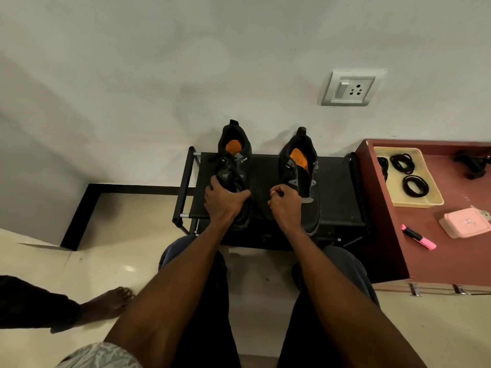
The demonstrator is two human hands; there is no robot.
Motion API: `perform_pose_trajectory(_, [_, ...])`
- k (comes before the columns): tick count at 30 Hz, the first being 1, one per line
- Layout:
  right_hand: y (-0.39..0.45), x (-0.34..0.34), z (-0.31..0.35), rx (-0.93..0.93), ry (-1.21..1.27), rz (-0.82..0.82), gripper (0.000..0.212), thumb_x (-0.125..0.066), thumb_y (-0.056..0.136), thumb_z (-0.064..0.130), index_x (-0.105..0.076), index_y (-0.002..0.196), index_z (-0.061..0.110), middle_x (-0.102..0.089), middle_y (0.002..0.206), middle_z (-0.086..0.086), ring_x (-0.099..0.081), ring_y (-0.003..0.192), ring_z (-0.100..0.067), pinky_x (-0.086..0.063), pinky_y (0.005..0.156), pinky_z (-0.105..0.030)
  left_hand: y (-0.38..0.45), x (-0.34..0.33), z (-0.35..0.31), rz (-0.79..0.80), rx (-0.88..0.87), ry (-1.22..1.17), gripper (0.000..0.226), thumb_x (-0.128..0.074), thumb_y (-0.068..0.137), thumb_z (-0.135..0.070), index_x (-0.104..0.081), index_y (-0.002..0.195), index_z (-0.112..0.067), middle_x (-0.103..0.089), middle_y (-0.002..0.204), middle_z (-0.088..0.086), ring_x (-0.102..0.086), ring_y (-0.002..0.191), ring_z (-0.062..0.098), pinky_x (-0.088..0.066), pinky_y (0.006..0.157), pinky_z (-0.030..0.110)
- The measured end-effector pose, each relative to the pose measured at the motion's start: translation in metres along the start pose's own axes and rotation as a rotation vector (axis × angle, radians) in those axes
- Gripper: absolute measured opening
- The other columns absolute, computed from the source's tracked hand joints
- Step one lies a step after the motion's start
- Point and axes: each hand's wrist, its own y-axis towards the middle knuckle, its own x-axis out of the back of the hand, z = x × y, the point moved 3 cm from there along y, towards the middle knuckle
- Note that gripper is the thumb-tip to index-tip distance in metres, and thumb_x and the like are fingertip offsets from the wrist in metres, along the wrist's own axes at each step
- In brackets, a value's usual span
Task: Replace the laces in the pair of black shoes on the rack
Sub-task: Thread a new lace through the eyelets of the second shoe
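Your left hand (225, 200) clamps the left shoe (233, 166), still laced | right hand (284, 203) curled at right shoe (303, 179), grip unclear, laces apparently out | spare laces (403, 163) wait in tray (425, 203).

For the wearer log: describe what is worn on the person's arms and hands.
Both forearms are bare from the elbow down; no sleeve cuff, watch or glove shows. The left hand carries nothing visible. The right hand has a pale band on one finger, a ring or tape; which cannot be told.
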Motion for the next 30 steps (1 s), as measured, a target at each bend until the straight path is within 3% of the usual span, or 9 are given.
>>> perform_pose_trajectory(5, [-0.004, -0.009, 0.0, 0.022, -0.046, 0.067, 0.019, -0.052, 0.092, 0.006, -0.07, 0.087, 0.012, -0.069, 0.083, -0.003, -0.068, 0.079, -0.02, -0.058, 0.071, -0.038, 0.018, 0.026, 0.014, -0.068, -0.054, 0.114, 0.108, -0.083, 0.061, -0.05, -0.03, 0.148, -0.014, -0.047, 0.141, 0.016, -0.046, 0.13, 0.037, -0.042, 0.106, 0.057])
perform_pose_trajectory(10, [-0.005, -0.008, 0.0, 0.021, -0.089, 0.088, 0.019, -0.052, 0.09, 0.004, -0.069, 0.084, 0.01, -0.068, 0.081, -0.003, -0.066, 0.077, -0.019, -0.052, 0.065, -0.029, 0.024, 0.029, 0.029, -0.038, 0.091, 0.022, 0.1, -0.085, 0.064, -0.042, -0.035, 0.144, -0.012, -0.048, 0.14, 0.013, -0.05, 0.127, 0.036, -0.043, 0.104, 0.055])
perform_pose_trajectory(12, [-0.007, -0.01, 0.0, 0.026, -0.108, 0.095, 0.019, -0.052, 0.089, 0.005, -0.07, 0.085, 0.01, -0.069, 0.081, -0.003, -0.066, 0.078, -0.02, -0.053, 0.067, -0.032, 0.026, 0.027, 0.031, -0.016, 0.092, 0.004, 0.102, -0.087, 0.065, -0.04, -0.033, 0.147, -0.013, -0.046, 0.144, 0.012, -0.048, 0.13, 0.036, -0.041, 0.107, 0.055])
perform_pose_trajectory(15, [-0.013, -0.012, -0.001, 0.056, -0.157, 0.128, 0.018, -0.053, 0.088, 0.004, -0.07, 0.087, 0.008, -0.068, 0.082, -0.003, -0.065, 0.079, -0.02, -0.052, 0.07, -0.033, 0.022, 0.025, 0.03, -0.007, 0.089, 0.084, 0.12, -0.086, 0.066, -0.05, -0.016, 0.155, -0.012, -0.024, 0.16, 0.016, -0.024, 0.147, 0.037, -0.021, 0.119, 0.057])
perform_pose_trajectory(17, [-0.018, -0.012, 0.003, 0.135, -0.207, 0.14, 0.017, -0.052, 0.088, 0.002, -0.069, 0.086, 0.005, -0.067, 0.084, -0.005, -0.063, 0.08, -0.021, -0.052, 0.072, -0.035, 0.011, 0.025, 0.023, -0.113, 0.031, 0.154, 0.121, -0.08, 0.072, -0.058, -0.007, 0.157, -0.011, -0.006, 0.164, 0.019, -0.005, 0.152, 0.035, -0.007, 0.123, 0.054])
perform_pose_trajectory(20, [-0.022, -0.006, 0.014, 0.242, -0.235, 0.095, 0.017, -0.051, 0.093, 0.005, -0.068, 0.092, 0.005, -0.067, 0.092, -0.01, -0.063, 0.084, -0.023, -0.052, 0.075, -0.038, -0.016, 0.023, 0.001, -0.284, -0.173, 0.071, 0.085, -0.069, 0.086, -0.045, -0.025, 0.152, -0.012, -0.023, 0.158, 0.017, -0.017, 0.149, 0.033, -0.015, 0.122, 0.05])
perform_pose_trajectory(22, [-0.022, 0.007, 0.025, 0.301, -0.257, 0.046, 0.02, -0.049, 0.096, 0.006, -0.068, 0.104, 0.004, -0.068, 0.101, -0.012, -0.063, 0.091, -0.026, -0.051, 0.08, -0.038, -0.032, 0.015, -0.015, -0.309, -0.334, 0.043, 0.058, -0.064, 0.09, -0.031, -0.042, 0.14, -0.012, -0.04, 0.146, 0.014, -0.033, 0.139, 0.03, -0.026, 0.116, 0.047])
perform_pose_trajectory(26, [-0.018, 0.051, 0.043, 0.352, -0.407, 0.015, 0.032, -0.044, 0.1, 0.009, -0.058, 0.128, 0.003, -0.062, 0.124, -0.016, -0.06, 0.107, -0.033, -0.047, 0.087, -0.04, -0.056, -0.018, -0.053, -0.24, -0.52, 0.008, 0.032, -0.062, 0.09, -0.017, -0.057, 0.12, -0.008, -0.057, 0.117, 0.012, -0.049, 0.115, 0.029, -0.033, 0.098, 0.038])
perform_pose_trajectory(30, [-0.003, 0.119, 0.045, 0.323, -0.503, -0.073, 0.023, -0.045, 0.095, 0.012, -0.057, 0.114, 0.005, -0.062, 0.111, -0.016, -0.061, 0.098, -0.037, -0.05, 0.082, -0.047, -0.086, -0.058, -0.11, -0.134, -0.632, -0.038, 0.017, -0.06, 0.088, -0.01, -0.058, 0.105, -0.008, -0.057, 0.099, 0.009, -0.053, 0.098, 0.028, -0.039, 0.09, 0.037])
